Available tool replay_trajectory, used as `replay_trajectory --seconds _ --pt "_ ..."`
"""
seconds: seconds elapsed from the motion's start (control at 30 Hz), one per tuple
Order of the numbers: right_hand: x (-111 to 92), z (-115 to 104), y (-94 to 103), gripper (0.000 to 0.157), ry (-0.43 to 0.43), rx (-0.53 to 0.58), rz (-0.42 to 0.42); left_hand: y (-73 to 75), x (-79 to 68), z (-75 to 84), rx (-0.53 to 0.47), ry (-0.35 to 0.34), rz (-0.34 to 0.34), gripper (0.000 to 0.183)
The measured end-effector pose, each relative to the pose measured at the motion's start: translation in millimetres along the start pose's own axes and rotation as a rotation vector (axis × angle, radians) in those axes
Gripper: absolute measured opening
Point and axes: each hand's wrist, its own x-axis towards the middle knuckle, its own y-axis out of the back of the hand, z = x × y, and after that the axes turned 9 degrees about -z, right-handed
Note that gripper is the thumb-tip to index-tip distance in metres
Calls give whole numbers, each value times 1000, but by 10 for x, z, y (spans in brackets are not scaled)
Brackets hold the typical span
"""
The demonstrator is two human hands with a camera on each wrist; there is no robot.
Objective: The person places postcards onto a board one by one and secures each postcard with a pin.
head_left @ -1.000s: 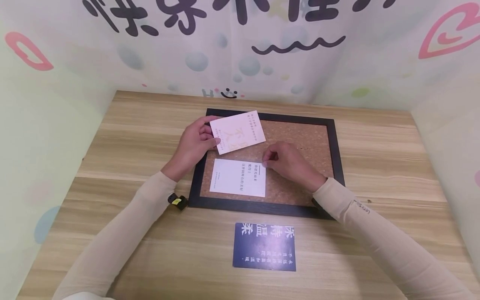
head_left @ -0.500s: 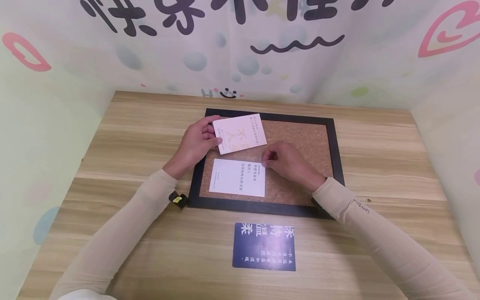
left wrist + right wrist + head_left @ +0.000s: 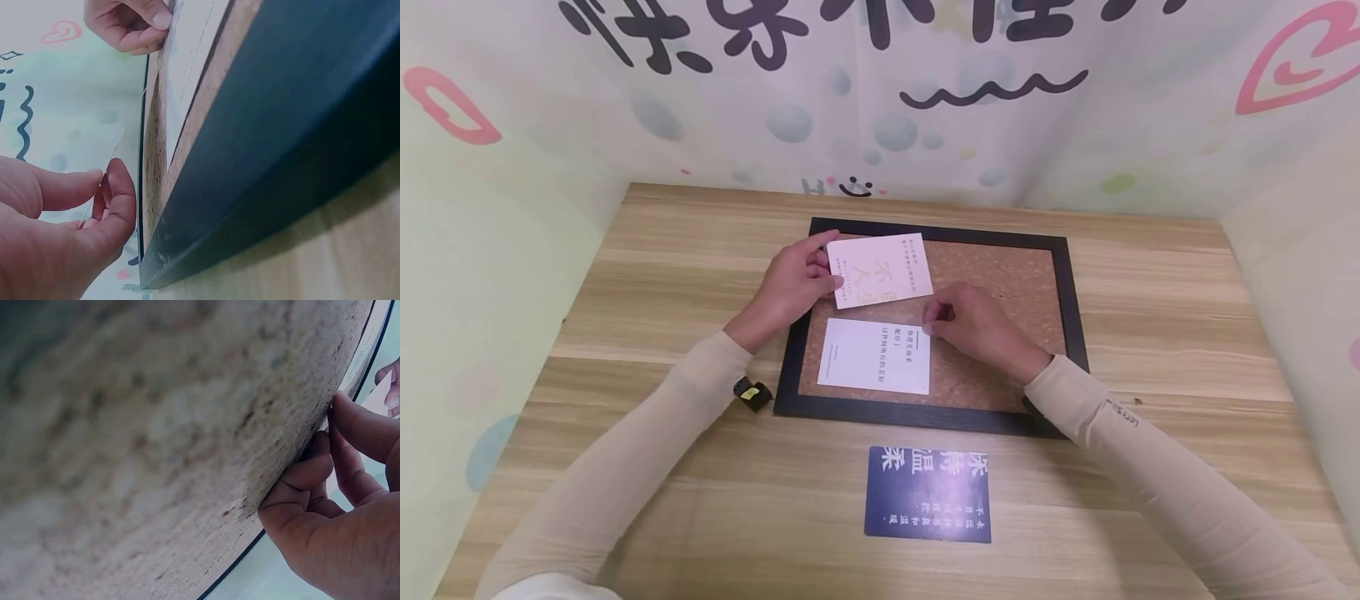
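My left hand [image 3: 786, 283] pinches the left end of a pale pink card [image 3: 880, 268] over the upper left of a cork board [image 3: 1026, 279]. The left wrist view shows this card edge-on as a thin line between thumb and finger. Below it, a white card [image 3: 872, 357] with dark print lies flat on the cork. My right hand [image 3: 977, 325], fingers curled, pinches at the white card's upper right corner. In the right wrist view its thumb and fingers [image 3: 353, 422] meet close against the cork; the fingers hide whatever small thing may be between them.
A black frame [image 3: 917, 415] edges the cork board on the wooden table [image 3: 1187, 333]. Nearer me lies a navy card [image 3: 928, 496] with white characters. A printed white cloth [image 3: 1037, 150] stands behind the table.
The pink card has turned slightly, its far right corner dropping, so it lies straighter with the board. My right hand and the white card have stayed in place.
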Motion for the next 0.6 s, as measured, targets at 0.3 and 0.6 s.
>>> replay_trajectory --seconds 0.3,0.6 --pt "9 15 -5 3 -1 -1 0 -6 82 21 203 2 -41 75" --pt "11 19 -3 2 3 6 1 -34 146 23 290 2 -69 77"
